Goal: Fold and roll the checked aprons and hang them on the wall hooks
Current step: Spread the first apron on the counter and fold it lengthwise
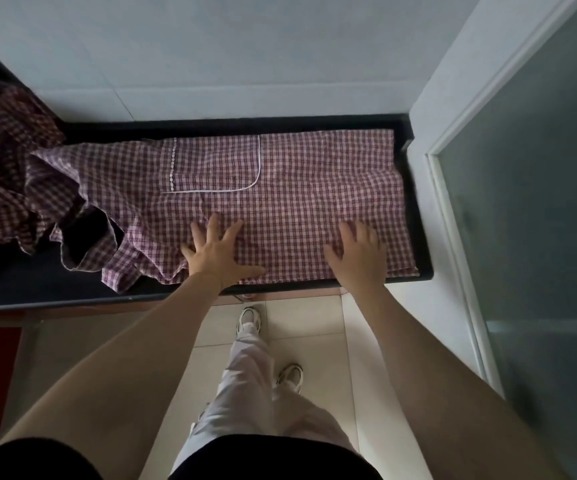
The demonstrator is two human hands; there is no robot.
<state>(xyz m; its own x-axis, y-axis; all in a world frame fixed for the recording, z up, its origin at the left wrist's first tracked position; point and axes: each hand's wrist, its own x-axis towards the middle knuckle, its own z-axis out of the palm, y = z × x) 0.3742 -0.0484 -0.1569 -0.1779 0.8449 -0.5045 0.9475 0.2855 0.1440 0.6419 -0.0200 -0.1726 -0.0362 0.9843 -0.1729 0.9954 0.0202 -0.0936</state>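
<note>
Nearest to us are our pale trousers (245, 393) and white shoes (249, 318) on the tiled floor (314, 341), with our bare arms reaching forward over it. Beyond them our left hand (219, 252) lies flat on the apron (297, 202), fingers spread wide and gripping nothing, near the cloth's front edge. Our right hand (359, 252) lies flat on the same apron further right, fingers straight and slightly apart, also holding nothing. The apron is spread over the right half of the dark table (37, 285), its front hem along the table's near edge and its right hem close to the table's right end. A white-trimmed pocket (210, 164) sits on its far half. To the left, a second checked cloth (6, 161) lies crumpled in a heap. Behind the table rises the pale tiled wall (210, 46), and a frosted glass door (529, 202) stands at the right.
</note>
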